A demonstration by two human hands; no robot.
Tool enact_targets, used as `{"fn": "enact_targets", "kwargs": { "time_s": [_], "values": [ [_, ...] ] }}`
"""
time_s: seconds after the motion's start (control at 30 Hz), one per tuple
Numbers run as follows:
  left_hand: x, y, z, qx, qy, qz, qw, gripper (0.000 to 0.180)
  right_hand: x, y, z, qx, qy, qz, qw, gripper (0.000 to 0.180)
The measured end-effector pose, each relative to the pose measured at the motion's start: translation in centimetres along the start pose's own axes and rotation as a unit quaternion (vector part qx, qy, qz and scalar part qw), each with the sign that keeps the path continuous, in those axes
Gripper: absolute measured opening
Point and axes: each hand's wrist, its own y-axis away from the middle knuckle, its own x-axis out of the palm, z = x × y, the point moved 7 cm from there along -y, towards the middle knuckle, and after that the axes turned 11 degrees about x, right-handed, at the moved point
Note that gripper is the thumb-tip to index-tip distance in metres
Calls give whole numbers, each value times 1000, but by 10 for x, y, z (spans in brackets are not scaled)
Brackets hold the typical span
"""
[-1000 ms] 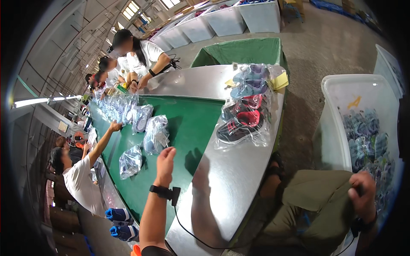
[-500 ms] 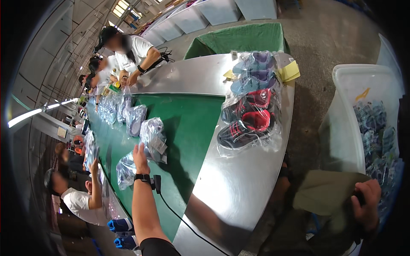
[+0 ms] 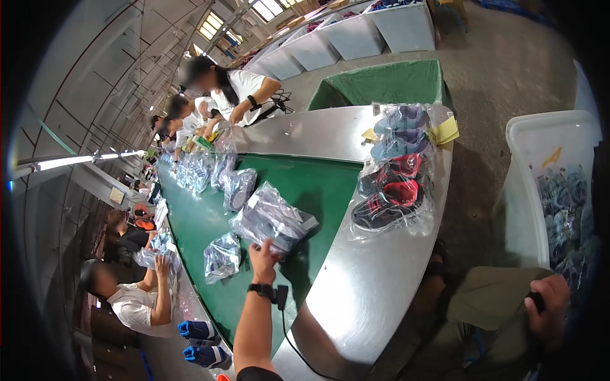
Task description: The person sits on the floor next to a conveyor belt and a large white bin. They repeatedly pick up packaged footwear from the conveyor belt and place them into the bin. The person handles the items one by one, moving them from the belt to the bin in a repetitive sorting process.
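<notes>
My left hand point(image 3: 264, 261), with a black band and a small cabled device at the wrist, grips the near edge of a clear plastic bag of grey-purple shoes point(image 3: 273, 219). The bag is tilted over the green conveyor belt point(image 3: 305, 181). Just left of that hand lies a smaller clear bag of shoes point(image 3: 222, 257). My right hand point(image 3: 549, 306) is low at the right, by my olive-clad leg. Its fingers are curled around a small dark thing I cannot make out.
Bagged black-and-red shoes point(image 3: 391, 200) and blue sandals point(image 3: 397, 136) line the metal table edge point(image 3: 343, 267). A white bin point(image 3: 518, 209) of bagged footwear stands right, a green-lined bin point(image 3: 381, 82) beyond. Co-workers point(image 3: 232, 89) handle bags along the belt; blue shoes point(image 3: 203, 355) sit lower left.
My left hand has gone from open beside the bag to gripping its near edge, and the bag has turned and tilted. The whole view has shifted. My right hand stays by my leg.
</notes>
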Motion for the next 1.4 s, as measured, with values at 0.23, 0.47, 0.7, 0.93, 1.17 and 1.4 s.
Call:
{"fn": "enact_targets", "kwargs": {
  "time_s": [0.23,0.47,0.7,0.93,1.17,1.4],
  "values": [
    [-9,131,-30,28,130,127,983,83,-10,-4,18,-21,-20,-12,1000,28],
    [-8,195,-50,-41,186,227,955,73,-20,0,21,-45,-43,-15,998,29],
    [15,191,-34,-114,261,229,931,58,-29,6,27,-58,-87,-18,994,31],
    [39,295,-61,-231,272,205,911,56,-37,21,70,-163,-120,-22,979,61],
    [69,384,-60,-390,163,149,894,58,-33,40,128,-359,-193,-112,906,52],
    [135,406,-96,-293,324,420,795,64,-89,12,51,-213,-218,-156,939,62]
  ]
}}
